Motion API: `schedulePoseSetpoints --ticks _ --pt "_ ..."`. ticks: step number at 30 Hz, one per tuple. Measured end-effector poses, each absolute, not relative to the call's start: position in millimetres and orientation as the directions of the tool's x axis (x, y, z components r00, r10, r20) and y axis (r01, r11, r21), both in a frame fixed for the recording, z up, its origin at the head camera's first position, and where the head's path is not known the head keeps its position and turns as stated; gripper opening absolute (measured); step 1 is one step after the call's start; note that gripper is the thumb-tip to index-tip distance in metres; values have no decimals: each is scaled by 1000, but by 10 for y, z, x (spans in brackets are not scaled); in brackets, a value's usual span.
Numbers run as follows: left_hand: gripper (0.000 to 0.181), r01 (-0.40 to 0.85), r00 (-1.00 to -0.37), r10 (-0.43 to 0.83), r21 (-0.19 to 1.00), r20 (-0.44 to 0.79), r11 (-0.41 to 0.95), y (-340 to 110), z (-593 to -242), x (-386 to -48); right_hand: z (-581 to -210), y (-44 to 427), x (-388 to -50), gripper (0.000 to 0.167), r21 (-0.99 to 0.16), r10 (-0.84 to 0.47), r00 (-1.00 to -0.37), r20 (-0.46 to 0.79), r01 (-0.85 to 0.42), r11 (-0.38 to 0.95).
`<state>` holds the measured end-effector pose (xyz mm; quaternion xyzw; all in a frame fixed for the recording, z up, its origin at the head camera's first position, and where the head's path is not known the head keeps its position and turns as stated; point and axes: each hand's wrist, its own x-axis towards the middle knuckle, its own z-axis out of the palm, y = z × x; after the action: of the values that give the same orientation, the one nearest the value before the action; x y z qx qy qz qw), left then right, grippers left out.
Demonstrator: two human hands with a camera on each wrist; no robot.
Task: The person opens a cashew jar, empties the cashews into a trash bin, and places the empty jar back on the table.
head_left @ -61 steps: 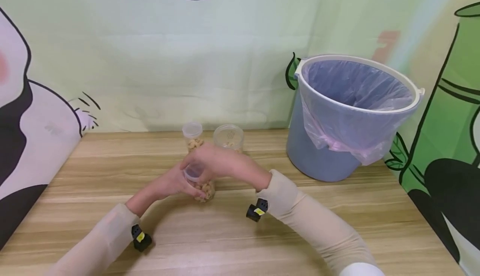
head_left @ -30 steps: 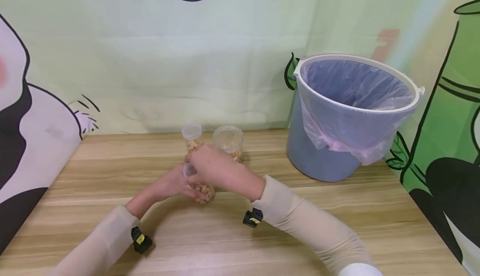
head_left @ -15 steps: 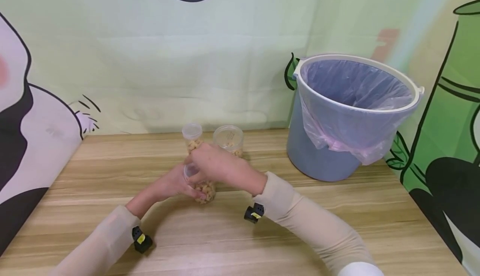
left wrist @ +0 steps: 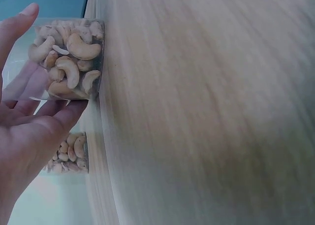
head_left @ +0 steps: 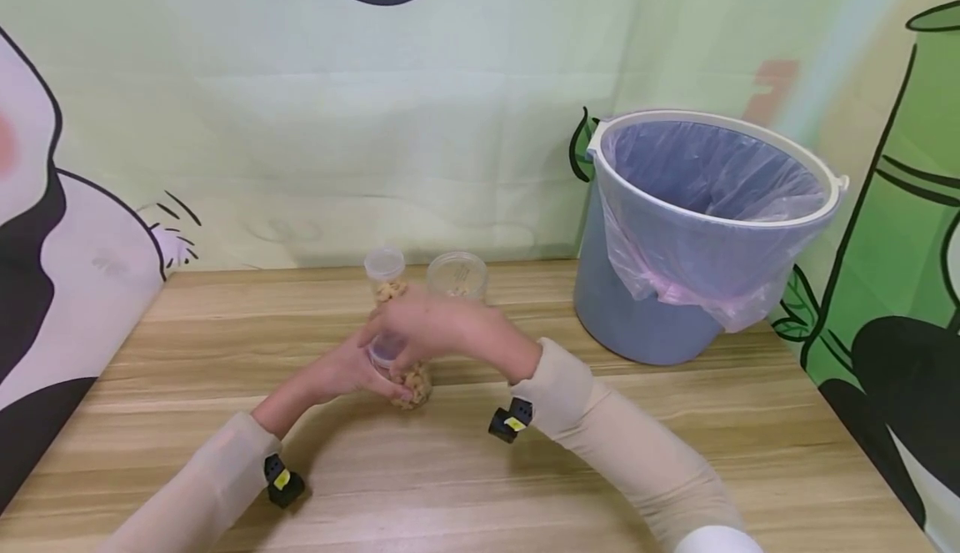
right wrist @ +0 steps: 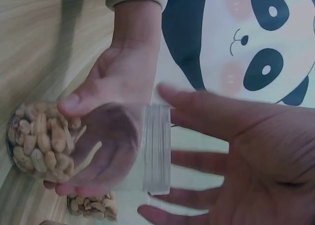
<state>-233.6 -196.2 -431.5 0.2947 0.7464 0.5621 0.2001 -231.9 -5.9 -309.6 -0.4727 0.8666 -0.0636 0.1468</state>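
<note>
A clear plastic jar (head_left: 414,388) partly filled with cashews (right wrist: 42,141) stands on the table, and its ribbed clear lid (right wrist: 158,151) is on. My left hand (head_left: 348,369) holds the jar around its side; the left wrist view shows the thumb on one side and curled fingers below. My right hand (head_left: 435,324) is over the lid. In the right wrist view, its fingers (right wrist: 197,161) are spread and fairly straight, reaching past the lid's edge, with the thumb just off the rim. The exact fingertip contact is partly hidden.
Behind the hands stand a narrow lidded jar of cashews (head_left: 386,268) and a wider clear lidded jar (head_left: 457,273). A blue bin (head_left: 645,286) with a clear plastic liner stands at the right rear. A printed cloth (head_left: 375,136) hangs along the table's back edge.
Around the lid, my right hand has rocked back and forth; since half a second ago its wrist has turned and its fingers have spread. My left hand and the jar have stayed in place.
</note>
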Motion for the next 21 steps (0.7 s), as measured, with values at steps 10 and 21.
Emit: schedulePoseSetpoints --ticks 10,21 --pt "51 238 -715 699 945 14 225 -1941 -4302 -2348 -3270 -162 -2089 51 -55 -630 -776 21 -630 775" --pt "58 277 -731 682 923 22 266 -1967 -4320 -2350 -3270 -136 -2077 52 -140 -632 -774 -22 -624 769"
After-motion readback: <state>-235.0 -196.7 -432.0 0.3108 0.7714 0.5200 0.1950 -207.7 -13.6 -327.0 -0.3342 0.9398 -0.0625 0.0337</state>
